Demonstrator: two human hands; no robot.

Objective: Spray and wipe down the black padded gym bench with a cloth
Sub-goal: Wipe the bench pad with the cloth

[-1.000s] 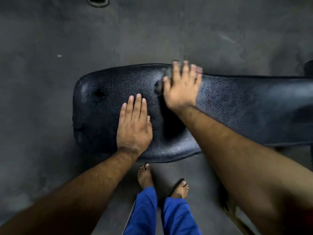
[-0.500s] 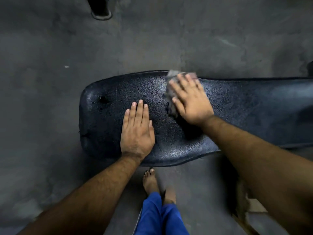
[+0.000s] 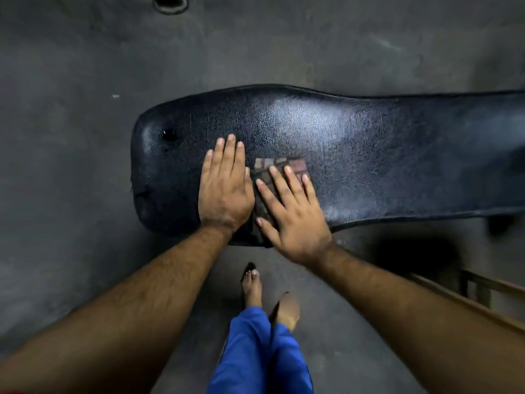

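Observation:
The black padded bench (image 3: 369, 155) lies across the middle of the head view, its rounded end at the left, its surface shiny in the middle. My left hand (image 3: 224, 186) rests flat on the pad near that end, fingers straight and together. Just to its right, my right hand (image 3: 292, 214) presses flat on a dark checked cloth (image 3: 262, 173) near the bench's front edge, fingers spread. Most of the cloth is hidden under the palm. No spray bottle is in view.
Grey concrete floor (image 3: 85, 194) surrounds the bench. My bare feet (image 3: 252, 288) and blue trousers (image 3: 255, 356) stand right in front of it. A wooden and metal frame (image 3: 483, 291) shows at the lower right. A dark round base (image 3: 170, 4) sits at the top edge.
My right hand has drawn the cloth from the bench's far edge toward the near edge, ending beside my left hand. The left hand has stayed flat on the pad.

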